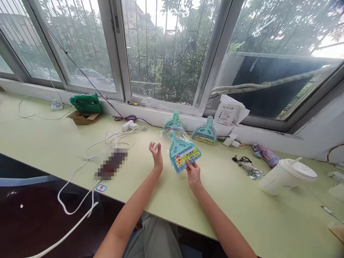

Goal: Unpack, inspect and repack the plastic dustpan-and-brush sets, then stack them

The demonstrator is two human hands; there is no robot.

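My right hand (194,174) grips the lower edge of a teal mini dustpan and brush set (181,152) in clear plastic wrap, thumb on its front. The set has a yellow label with printed characters and is tilted above the table. To its left, my left hand (157,155) is raised with its fingers apart, somewhat blurred, holding nothing. Behind the held set, another wrapped set (174,122) leans near the window sill, partly covered by the plastic. A further set (205,133) leans upright to the right.
On the right are a lidded white cup (285,177), keys (251,168) and a folded umbrella (266,154). At left lie white cables (76,172), a pixelated object (111,164) and a cardboard box (82,118) under a green bag (86,103). A white package (228,111) stands by the window.
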